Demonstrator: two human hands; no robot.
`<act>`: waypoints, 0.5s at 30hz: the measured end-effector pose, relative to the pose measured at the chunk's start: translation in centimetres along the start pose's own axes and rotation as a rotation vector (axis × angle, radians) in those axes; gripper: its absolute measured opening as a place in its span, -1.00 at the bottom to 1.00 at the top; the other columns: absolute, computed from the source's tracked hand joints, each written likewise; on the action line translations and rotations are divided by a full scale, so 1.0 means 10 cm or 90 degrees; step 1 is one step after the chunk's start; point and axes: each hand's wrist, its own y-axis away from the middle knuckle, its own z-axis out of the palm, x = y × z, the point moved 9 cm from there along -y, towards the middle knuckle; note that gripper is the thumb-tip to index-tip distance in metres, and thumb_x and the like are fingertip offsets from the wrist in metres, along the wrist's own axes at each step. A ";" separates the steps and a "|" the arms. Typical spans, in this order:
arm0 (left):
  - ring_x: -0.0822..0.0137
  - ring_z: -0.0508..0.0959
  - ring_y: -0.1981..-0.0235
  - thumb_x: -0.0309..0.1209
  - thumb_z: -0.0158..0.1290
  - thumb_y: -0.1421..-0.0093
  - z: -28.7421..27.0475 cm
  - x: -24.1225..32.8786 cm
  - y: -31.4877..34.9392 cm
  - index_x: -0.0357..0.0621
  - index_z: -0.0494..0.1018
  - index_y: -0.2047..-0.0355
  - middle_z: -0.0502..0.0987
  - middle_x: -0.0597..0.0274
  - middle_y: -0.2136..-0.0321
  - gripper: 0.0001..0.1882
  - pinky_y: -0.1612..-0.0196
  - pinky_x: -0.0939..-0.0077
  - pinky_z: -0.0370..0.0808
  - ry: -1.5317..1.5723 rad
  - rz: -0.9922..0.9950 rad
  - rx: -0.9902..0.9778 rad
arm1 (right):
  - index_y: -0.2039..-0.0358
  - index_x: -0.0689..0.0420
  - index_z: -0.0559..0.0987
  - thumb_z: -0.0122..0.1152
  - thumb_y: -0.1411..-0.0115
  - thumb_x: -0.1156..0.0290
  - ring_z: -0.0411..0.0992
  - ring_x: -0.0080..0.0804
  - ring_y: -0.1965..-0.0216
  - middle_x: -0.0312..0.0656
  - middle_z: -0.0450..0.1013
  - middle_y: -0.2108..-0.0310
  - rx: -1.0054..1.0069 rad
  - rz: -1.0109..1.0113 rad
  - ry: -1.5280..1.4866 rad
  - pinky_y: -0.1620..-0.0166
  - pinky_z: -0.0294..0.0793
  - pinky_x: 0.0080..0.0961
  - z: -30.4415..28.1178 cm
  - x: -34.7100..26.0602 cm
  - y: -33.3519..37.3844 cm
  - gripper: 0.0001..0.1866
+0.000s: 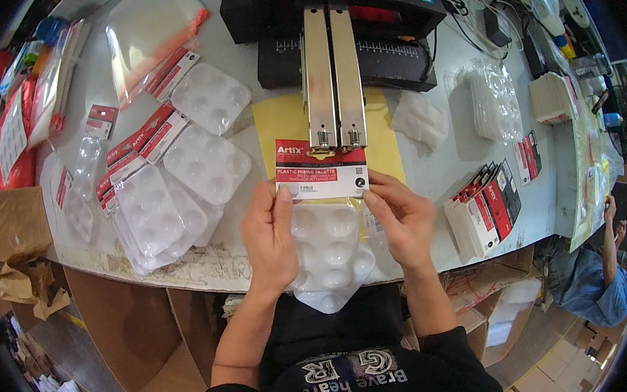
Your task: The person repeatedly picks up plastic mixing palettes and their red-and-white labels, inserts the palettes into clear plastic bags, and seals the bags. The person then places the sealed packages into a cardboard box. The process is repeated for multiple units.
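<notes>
A red, black and white header card (319,187) sits at the front end of a black machine's two metal arms (332,76), which look like stapler arms. My left hand (269,236) pinches the card's left lower corner, thumb on top. On the opposite corner, my right hand (402,222) grips the card between thumb and fingers. Below the card hangs a white plastic paint palette (326,250) with round wells, in a clear bag, reaching past the table's front edge. The card's upper edge touches or lies under the metal arm ends; I cannot tell which.
Finished-looking carded palettes (156,208) lie piled on the left, near clear bags (146,32). Header cards (487,208) stand stacked at right. Clear sleeves (494,101), crumpled plastic (420,120) and cables (494,16) lie beyond. Another person (593,281) is at far right.
</notes>
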 end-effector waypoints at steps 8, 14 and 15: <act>0.49 0.33 0.44 -0.36 -0.17 -0.36 0.07 -0.25 -0.26 -0.26 0.38 0.34 0.40 0.25 0.52 -0.77 0.32 0.58 0.31 0.035 -0.029 0.018 | 0.35 0.38 0.55 0.16 -0.15 0.54 0.33 -0.58 0.26 -0.23 0.36 0.24 0.080 -0.015 0.008 0.21 0.33 -0.69 -0.01 0.09 -0.27 -0.86; 0.48 0.32 0.45 -0.34 -0.17 -0.35 0.11 -0.46 -0.35 -0.25 0.34 0.40 0.40 0.25 0.53 -0.76 0.33 0.57 0.31 0.057 -0.034 0.024 | 0.35 0.37 0.55 0.14 -0.16 0.53 0.33 -0.61 0.32 -0.29 0.34 0.25 0.094 0.016 -0.028 0.21 0.34 -0.69 0.00 0.25 -0.35 -0.86; 0.46 0.33 0.45 -0.34 -0.16 -0.35 0.13 -0.52 -0.34 -0.25 0.34 0.39 0.41 0.25 0.53 -0.76 0.33 0.57 0.31 0.061 -0.035 0.021 | 0.34 0.36 0.55 0.15 -0.16 0.52 0.35 -0.57 0.29 -0.26 0.36 0.24 0.069 0.025 -0.028 0.18 0.35 -0.65 0.03 0.24 -0.35 -0.86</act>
